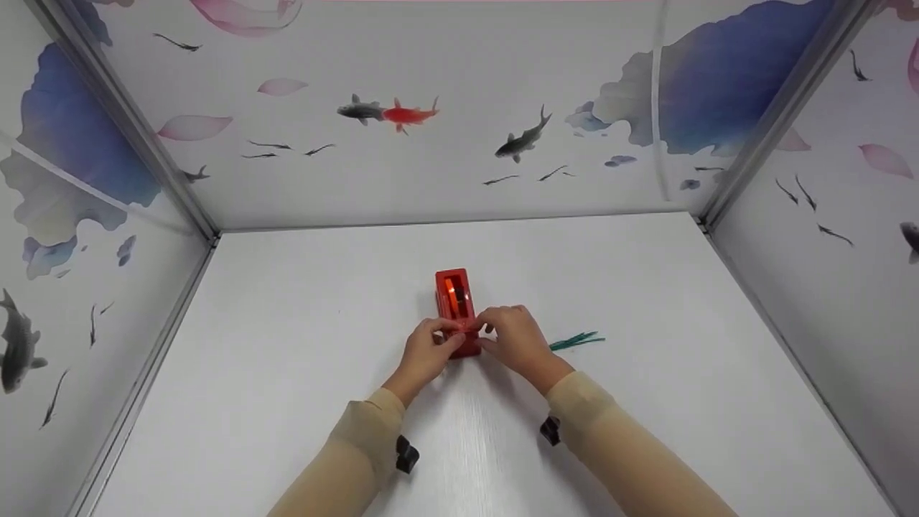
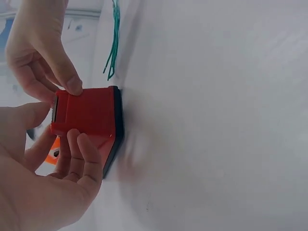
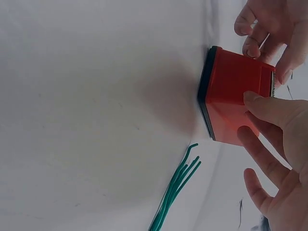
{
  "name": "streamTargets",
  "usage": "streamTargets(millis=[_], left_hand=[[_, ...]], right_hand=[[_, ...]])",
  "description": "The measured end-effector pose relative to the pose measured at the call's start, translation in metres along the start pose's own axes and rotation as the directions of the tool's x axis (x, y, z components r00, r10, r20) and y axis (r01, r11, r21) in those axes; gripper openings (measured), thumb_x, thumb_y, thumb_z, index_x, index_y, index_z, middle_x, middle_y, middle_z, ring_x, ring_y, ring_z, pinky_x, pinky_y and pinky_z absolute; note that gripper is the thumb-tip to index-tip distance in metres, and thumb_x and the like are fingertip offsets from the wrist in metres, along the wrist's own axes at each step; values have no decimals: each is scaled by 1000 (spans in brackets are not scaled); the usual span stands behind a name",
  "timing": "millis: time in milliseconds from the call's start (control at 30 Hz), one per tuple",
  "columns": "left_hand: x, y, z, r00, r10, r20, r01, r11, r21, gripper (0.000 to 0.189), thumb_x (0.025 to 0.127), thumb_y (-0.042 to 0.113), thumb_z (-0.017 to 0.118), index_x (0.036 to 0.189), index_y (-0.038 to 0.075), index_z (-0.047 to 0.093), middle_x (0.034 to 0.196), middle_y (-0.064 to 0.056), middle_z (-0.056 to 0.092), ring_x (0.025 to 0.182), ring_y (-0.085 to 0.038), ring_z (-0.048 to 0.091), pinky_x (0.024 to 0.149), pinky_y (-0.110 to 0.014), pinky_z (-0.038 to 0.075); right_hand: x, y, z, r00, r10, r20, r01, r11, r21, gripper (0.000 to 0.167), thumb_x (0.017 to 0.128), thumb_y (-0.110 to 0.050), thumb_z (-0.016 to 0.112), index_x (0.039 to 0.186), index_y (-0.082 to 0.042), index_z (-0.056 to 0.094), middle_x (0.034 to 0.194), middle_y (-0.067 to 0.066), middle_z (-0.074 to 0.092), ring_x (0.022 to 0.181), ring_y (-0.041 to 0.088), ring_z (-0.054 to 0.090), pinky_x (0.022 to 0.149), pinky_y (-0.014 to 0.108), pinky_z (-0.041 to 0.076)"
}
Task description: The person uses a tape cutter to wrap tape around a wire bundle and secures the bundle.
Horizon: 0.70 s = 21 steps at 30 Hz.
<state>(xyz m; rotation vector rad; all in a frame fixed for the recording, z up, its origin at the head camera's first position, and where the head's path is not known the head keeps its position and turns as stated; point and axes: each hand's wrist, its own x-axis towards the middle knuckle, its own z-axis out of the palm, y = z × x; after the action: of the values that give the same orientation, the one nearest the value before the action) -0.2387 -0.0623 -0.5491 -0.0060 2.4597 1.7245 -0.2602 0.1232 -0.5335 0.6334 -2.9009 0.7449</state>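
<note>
"Where's that red tape dispenser point(image 2: 91, 111) standing?"

"Around the middle of the white table point(image 1: 301, 359), right in front of the person, dark base down. A bundle of green ties point(image 1: 578, 340) lies off beyond the right wrist"

"And the fingers?"

"The left hand point(image 1: 427, 352) seems to pinch one corner of the cutter end between thumb and forefinger, other fingers bent against the side. The right hand point(image 1: 513, 334) pinches the opposite corner, its remaining fingers spread apart, off the body. Whether any tape is caught between them, I can't tell"

"So what step would you call it?"

"Fiddling at the serrated cutter point(image 3: 274, 84), I'd judge, perhaps to get hold of a tape end. The next move would want one hand steadying the body while the other draws, well clear of the teeth"

"Which way does it point?"

"Cutter end towards the person, the orange wheel point(image 1: 451, 293) farther back. Its long axis runs away from them, the far end leaning slightly to their left"
</note>
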Motion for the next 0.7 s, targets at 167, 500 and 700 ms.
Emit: streamTargets(millis=[167,500,700], left_hand=[[3,-1,6,996,-21,-89,17,998,-53,16,99,19,70,111,10,74,110,-7,65,100,-20,57,76,-26,51],[6,1,7,987,-129,-100,111,979,-168,19,97,24,73,109,11,79,111,-6,67,101,-20,52,73,-25,48],[6,4,7,985,-163,-60,151,973,-173,28,96,35,75,114,15,80,122,-6,69,113,-21,55,88,-30,52]], right_hand=[[-1,1,0,1000,-2,-7,2,1000,13,26,86,-14,85,111,-20,80,102,-4,79,94,17,67,97,40,52],[-1,3,2,1000,-10,-15,11,999,32,26,86,-14,85,111,-20,80,102,-3,79,94,18,67,94,38,54],[-2,3,3,1000,-1,-6,1,999,36,27,86,-14,85,111,-21,79,103,-3,78,96,19,67,96,39,54]])
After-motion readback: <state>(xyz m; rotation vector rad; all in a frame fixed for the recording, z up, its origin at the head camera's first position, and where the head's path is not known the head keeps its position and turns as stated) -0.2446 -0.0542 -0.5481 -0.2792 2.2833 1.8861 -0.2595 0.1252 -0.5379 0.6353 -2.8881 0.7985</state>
